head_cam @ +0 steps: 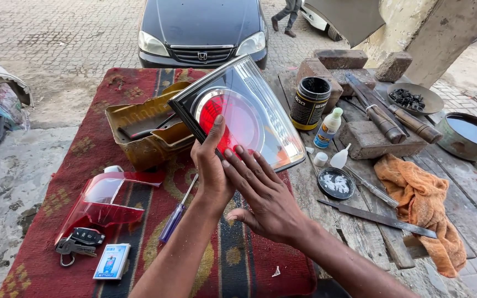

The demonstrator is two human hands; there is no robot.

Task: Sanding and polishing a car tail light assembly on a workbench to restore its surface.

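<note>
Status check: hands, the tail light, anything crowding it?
Left hand grips tail light from beneath, tilted above the rug. Right hand flat against its lower edge. Yellow metal tray close behind; screwdriver below.

A weathered wooden plank table [371,243] carries everything, its left half draped in a red patterned woven rug [106,149], and on that rug sit a dented yellow metal tray [139,118] at the far side, a loose red plastic lamp lens [103,196], a blue-handled screwdriver [175,218], a black car key on a ring [81,240] and a small white-and-blue box [112,260] near the left edge. Over on the bare planks to the right there's a black tin can [310,102], a small white squeeze bottle [328,127], a round black lid holding white paste [336,183], a long flat metal file [376,218], a crumpled orange rag [423,204], rough bricks [340,58] at the far end and a round metal bowl of dark liquid [468,135].
</note>
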